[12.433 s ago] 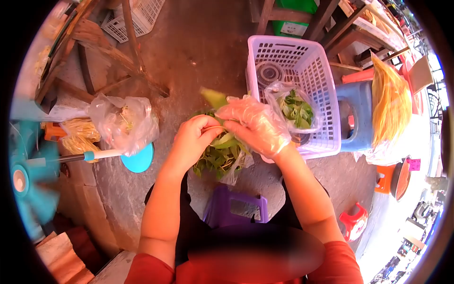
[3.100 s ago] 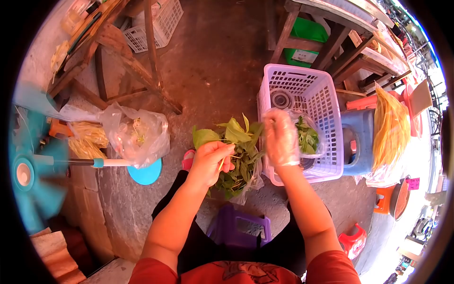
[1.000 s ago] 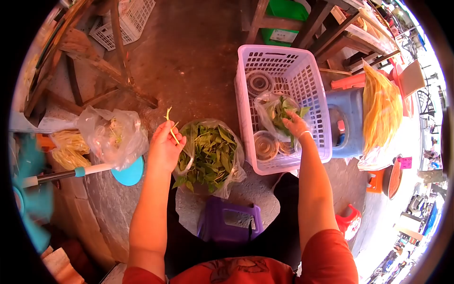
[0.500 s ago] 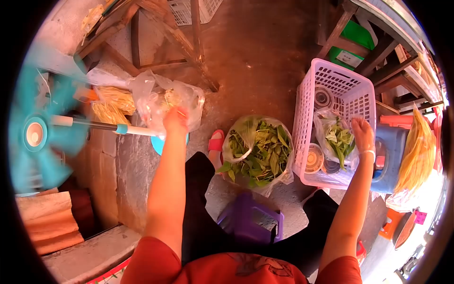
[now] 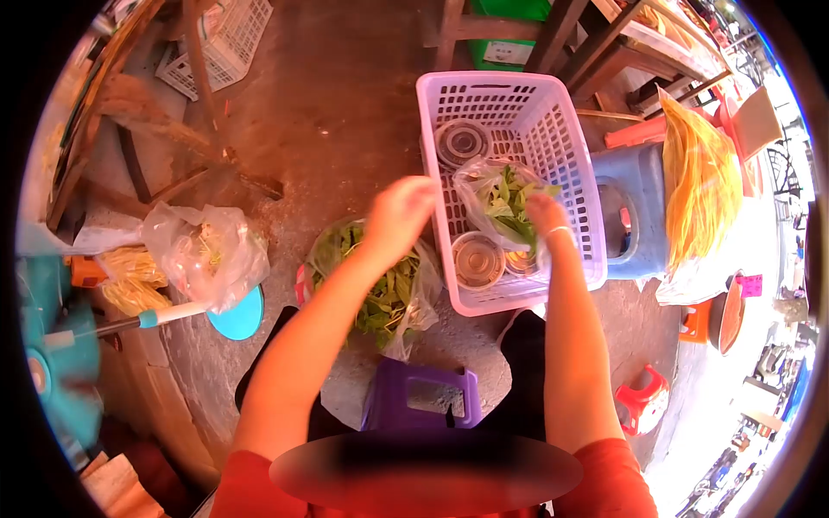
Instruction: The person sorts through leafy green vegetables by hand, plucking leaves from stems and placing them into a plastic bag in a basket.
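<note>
My left hand [image 5: 399, 217], blurred by motion, hangs at the near left rim of the lilac basket [image 5: 445, 298]; its fingers are smeared. Inside the basket, my right hand [image 5: 546, 214] is at the right side of a small clear bag of green leaves [image 5: 505, 203]. Its fingers are too blurred to read, and a thin band circles the wrist. Below my left forearm stands a larger clear bag of leafy greens [image 5: 389, 302] on the floor, partly covered by that arm. Round clear-lidded containers [image 5: 477, 260] lie in the basket beside the small bag.
A purple stool [image 5: 389, 393] stands between my legs. At the left are a clear bag of scraps [image 5: 207, 250], a turquoise disc [image 5: 237, 315] and a fan [image 5: 65, 388]. On the right are a blue stool [image 5: 635, 207], a yellow bundle [image 5: 701, 186] and a red stool [image 5: 643, 401].
My left hand has left the scrap bag and come right to the basket, with no stem visible in it now. My right hand has moved inward to the small bag. The view has shifted.
</note>
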### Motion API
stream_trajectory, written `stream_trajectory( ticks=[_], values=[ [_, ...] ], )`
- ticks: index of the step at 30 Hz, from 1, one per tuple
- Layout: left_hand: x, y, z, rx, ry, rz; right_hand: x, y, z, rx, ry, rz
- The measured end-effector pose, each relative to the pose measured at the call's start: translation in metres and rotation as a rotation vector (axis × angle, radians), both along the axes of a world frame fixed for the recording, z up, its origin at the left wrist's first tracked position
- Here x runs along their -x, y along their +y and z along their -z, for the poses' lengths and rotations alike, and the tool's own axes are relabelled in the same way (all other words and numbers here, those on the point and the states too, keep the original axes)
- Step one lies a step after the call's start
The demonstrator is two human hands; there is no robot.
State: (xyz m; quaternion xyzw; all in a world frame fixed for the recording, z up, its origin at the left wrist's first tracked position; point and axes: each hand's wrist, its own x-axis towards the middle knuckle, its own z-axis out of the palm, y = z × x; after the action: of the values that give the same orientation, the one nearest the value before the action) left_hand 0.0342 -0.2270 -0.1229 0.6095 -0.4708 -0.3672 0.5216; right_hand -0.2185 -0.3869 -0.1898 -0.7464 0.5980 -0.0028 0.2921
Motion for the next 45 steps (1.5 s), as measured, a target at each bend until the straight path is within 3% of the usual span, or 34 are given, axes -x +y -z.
stream_trajectory(
  ticks=[2,4,7,8,10,13,17,20,25,27,29,30,33,35,37,38,40,42,45],
  values=[
    [0.046,-0.052,0.05,-0.083,-0.046,0.003,-0.013,0.015,0.013,-0.031,0.099,-0.102],
    [0.078,-0.096,0.099,-0.287,-0.372,-0.22,-0.022,0.018,0.028,0.07,0.143,-0.252],
    [0.087,-0.138,0.139,-0.649,-0.138,-0.395,-0.025,0.013,0.037,0.192,0.173,-0.44],
    [0.093,-0.145,0.171,-0.579,-0.121,-0.568,-0.025,0.005,0.05,0.197,0.162,-0.493],
    [0.081,-0.145,0.157,-0.762,0.167,-0.254,-0.028,-0.005,0.06,0.139,0.25,-0.564],
    [0.099,-0.135,0.122,-0.397,0.547,-0.174,-0.031,-0.01,0.051,0.017,0.454,-0.542],
    [0.103,-0.124,0.06,-0.07,0.536,-0.036,-0.026,-0.011,0.082,-0.139,0.463,-0.333],
    [0.077,-0.12,0.064,-0.034,0.637,-0.145,-0.02,-0.018,0.08,-0.257,0.267,-0.28],
    [0.055,-0.109,0.074,-0.303,0.366,-0.274,-0.014,-0.022,0.042,-0.345,0.074,-0.392],
    [0.053,-0.1,0.065,-0.158,0.067,-0.257,-0.015,-0.031,0.036,-0.292,0.098,-0.647],
    [0.047,-0.076,0.026,0.024,-0.17,-0.256,-0.017,-0.043,0.05,-0.134,0.203,-0.848],
    [0.038,-0.059,0.009,0.049,-0.114,-0.213,-0.016,-0.047,0.064,-0.002,0.302,-0.916],
    [0.011,0.0,-0.026,0.061,0.113,-0.173,-0.004,-0.053,0.052,0.038,0.375,-0.741],
    [-0.014,0.046,-0.021,-0.17,0.124,-0.076,-0.01,-0.032,-0.011,0.008,0.479,-0.441],
    [-0.028,0.095,0.02,-0.338,0.001,0.077,-0.032,0.001,-0.09,0.008,0.495,-0.134],
    [-0.032,0.116,0.031,-0.385,-0.204,0.164,-0.047,0.021,-0.128,0.034,0.438,-0.086],
    [-0.03,0.149,0.067,-0.595,-0.504,0.151,-0.07,0.072,-0.194,0.094,0.218,-0.069],
    [-0.022,0.164,0.085,-0.461,-0.79,0.05,-0.084,0.107,-0.206,0.09,0.005,-0.172],
    [-0.011,0.146,0.088,-0.663,-0.589,-0.154,-0.102,0.148,-0.199,0.099,-0.241,-0.367]
  ],
)
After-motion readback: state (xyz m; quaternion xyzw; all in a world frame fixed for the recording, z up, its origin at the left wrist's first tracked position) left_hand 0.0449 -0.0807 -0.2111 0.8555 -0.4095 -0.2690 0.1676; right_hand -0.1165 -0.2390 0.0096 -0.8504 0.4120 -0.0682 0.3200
